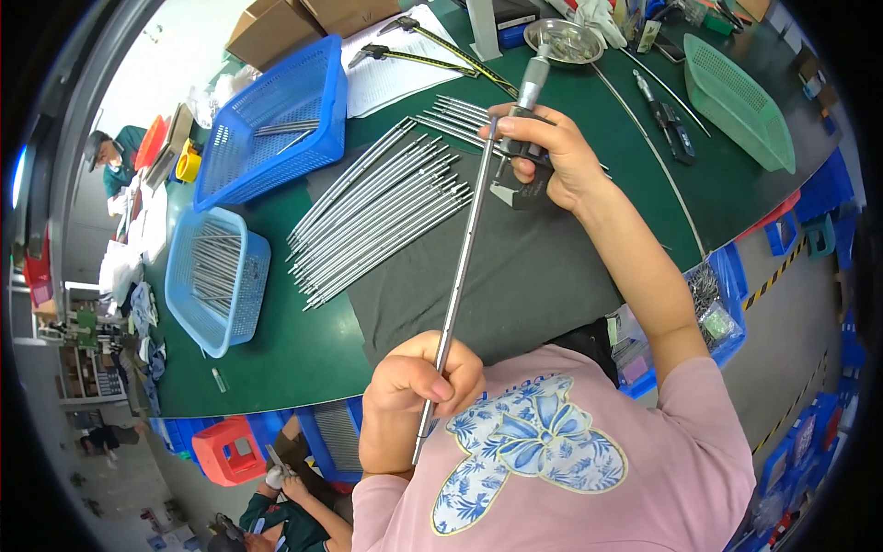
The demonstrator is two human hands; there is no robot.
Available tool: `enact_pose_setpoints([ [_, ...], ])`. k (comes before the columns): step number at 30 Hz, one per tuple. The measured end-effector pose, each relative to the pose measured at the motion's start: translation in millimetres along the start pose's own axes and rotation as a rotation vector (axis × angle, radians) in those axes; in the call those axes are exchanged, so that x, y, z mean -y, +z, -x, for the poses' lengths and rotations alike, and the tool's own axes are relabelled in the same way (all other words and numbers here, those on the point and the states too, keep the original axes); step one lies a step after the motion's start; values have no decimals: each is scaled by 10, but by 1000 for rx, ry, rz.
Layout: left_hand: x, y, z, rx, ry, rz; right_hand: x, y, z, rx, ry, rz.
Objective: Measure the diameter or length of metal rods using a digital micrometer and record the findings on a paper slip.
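Note:
My left hand (423,373) is closed round the lower part of a long, thin metal rod (464,248), its thumb lying along the shaft. The rod slants up and away to my right hand (563,152), which grips a micrometer (531,87) with a silver thimble and dark frame. Beside the micrometer, the rod's upper end passes close to my right fingertips; whether it sits between the measuring faces I cannot tell. Many similar metal rods (377,221) lie side by side on a dark grey cloth (543,285), left of the held one. A few more lie behind it.
On the green table (303,368), a light blue basket (248,294) and a darker blue basket (276,175) hold rods. Calipers (432,60) rest on paper behind. A metal bowl (563,41), another micrometer (662,115) and a green basket (736,101) stand far right. Other people work beyond.

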State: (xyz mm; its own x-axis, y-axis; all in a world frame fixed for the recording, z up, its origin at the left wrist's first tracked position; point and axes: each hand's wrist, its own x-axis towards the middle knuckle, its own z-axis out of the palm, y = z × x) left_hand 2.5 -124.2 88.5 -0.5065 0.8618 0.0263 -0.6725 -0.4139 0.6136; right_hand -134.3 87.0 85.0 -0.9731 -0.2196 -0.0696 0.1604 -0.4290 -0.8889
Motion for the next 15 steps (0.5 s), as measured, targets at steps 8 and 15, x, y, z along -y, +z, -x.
enact_pose_setpoints([
  [8,-193,-30,175,-170,1,-62,-13,-205,172,-30,-38,-190],
  [15,-157,5,82,-494,1045,63,-202,193,632,-149,-124,-227],
])
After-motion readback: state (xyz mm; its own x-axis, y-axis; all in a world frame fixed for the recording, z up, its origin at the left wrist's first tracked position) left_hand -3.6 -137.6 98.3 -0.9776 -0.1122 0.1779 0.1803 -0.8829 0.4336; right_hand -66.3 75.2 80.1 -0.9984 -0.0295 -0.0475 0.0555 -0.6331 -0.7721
